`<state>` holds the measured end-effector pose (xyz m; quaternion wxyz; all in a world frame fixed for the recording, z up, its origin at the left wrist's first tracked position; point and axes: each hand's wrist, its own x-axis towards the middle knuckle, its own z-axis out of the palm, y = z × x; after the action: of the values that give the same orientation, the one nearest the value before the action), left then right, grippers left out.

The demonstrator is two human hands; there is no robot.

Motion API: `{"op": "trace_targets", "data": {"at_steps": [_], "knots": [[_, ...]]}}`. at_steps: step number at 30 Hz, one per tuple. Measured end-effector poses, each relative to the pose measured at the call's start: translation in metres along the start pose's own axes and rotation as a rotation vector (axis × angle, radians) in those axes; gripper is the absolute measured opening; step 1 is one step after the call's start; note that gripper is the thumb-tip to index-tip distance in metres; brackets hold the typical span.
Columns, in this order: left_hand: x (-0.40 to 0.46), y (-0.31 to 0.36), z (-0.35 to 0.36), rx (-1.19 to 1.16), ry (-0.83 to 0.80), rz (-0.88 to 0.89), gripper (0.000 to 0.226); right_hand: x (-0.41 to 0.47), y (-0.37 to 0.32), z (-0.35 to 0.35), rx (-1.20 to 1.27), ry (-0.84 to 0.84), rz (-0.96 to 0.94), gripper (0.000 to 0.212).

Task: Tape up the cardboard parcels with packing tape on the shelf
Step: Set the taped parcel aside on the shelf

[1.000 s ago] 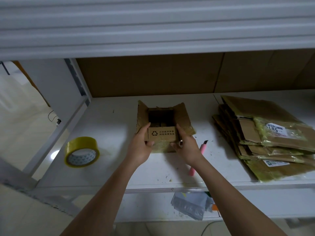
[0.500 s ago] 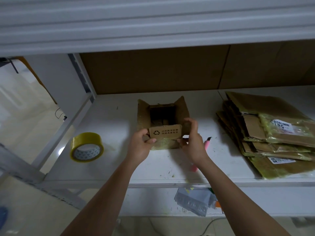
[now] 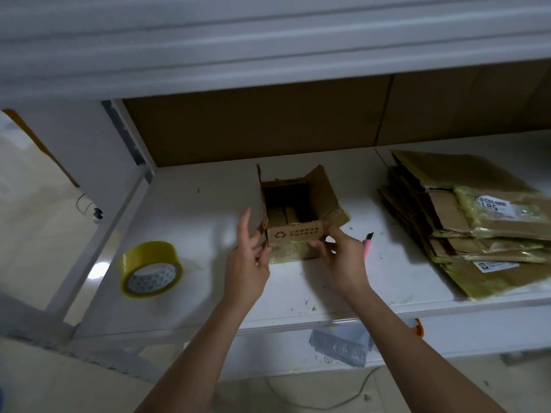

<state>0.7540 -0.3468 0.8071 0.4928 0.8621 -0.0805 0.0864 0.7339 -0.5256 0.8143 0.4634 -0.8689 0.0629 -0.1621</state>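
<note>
Left hand (image 3: 246, 260) has released the small open brown cardboard box (image 3: 295, 216), fingers now spread and empty; right hand (image 3: 343, 257) still pinches its printed front flap (image 3: 295, 234). Flap-folding continues, taping not begun.

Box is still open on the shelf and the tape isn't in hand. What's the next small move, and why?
Probably fold the left flap down with the left hand. The box is open, that flap stands upright beside the straight fingers, and the right hand pinches the front flap. The tape roll lies untouched to the left.

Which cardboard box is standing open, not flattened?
The small box between the hands, centre of the shelf, flaps up; the other boxes lie flattened, stacked at right.
</note>
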Motion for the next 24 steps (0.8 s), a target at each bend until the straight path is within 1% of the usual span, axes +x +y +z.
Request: {"op": "trace_targets", "data": {"at_steps": [2, 4, 6, 9, 11, 12, 13, 14, 15, 16, 17, 19, 20, 22, 24], "knots": [[0.005, -0.004, 0.003, 0.058, 0.006, 0.047, 0.066, 0.003, 0.0, 0.0, -0.028, 0.006, 0.011, 0.006], [0.008, -0.008, 0.003, 0.07, 0.002, 0.063, 0.053, 0.003, -0.001, 0.002, -0.061, 0.007, 0.018, 0.005], [0.013, -0.01, -0.001, -0.001, -0.054, 0.027, 0.052, 0.003, -0.001, 0.005, -0.086, 0.01, 0.031, 0.007], [0.023, -0.008, -0.011, -0.098, -0.184, -0.03, 0.054, 0.004, -0.006, 0.005, -0.113, 0.031, 0.054, 0.008], [0.03, -0.008, -0.017, -0.131, -0.253, -0.072, 0.047, 0.007, -0.008, 0.005, -0.102, 0.021, 0.071, 0.009], [0.032, -0.008, -0.019, -0.124, -0.283, -0.084, 0.039, 0.007, -0.01, 0.006, -0.09, 0.015, 0.076, 0.015], [0.034, -0.01, -0.02, -0.113, -0.309, -0.085, 0.031, 0.008, -0.01, 0.005, -0.069, 0.017, 0.074, 0.025], [0.034, -0.008, -0.022, -0.113, -0.329, -0.086, 0.027, 0.008, -0.01, 0.004, -0.05, 0.027, 0.071, 0.037], [0.034, -0.002, -0.024, -0.154, -0.342, -0.086, 0.029, 0.007, -0.009, 0.002, -0.046, 0.048, 0.064, 0.043], [0.033, 0.006, -0.027, -0.233, -0.337, -0.089, 0.034, 0.006, -0.008, -0.002, -0.047, 0.077, 0.063, 0.043], [0.032, 0.016, -0.03, -0.332, -0.304, -0.091, 0.04, 0.006, -0.009, -0.007, -0.04, 0.102, 0.072, 0.036], [0.03, 0.036, -0.034, -0.49, -0.147, -0.091, 0.04, 0.01, -0.013, -0.02, 0.034, 0.134, 0.084, 0.021], [0.03, 0.043, -0.034, -0.535, -0.063, -0.087, 0.037, 0.012, -0.016, -0.028, 0.065, 0.164, 0.071, 0.017], [0.033, 0.051, -0.027, -0.572, 0.029, -0.085, 0.03, 0.018, -0.024, -0.049, 0.116, 0.207, 0.028, 0.013], [0.036, 0.061, -0.013, -0.491, 0.019, -0.032, 0.026, 0.021, -0.03, -0.074, 0.159, 0.243, -0.008, 0.009]]}}
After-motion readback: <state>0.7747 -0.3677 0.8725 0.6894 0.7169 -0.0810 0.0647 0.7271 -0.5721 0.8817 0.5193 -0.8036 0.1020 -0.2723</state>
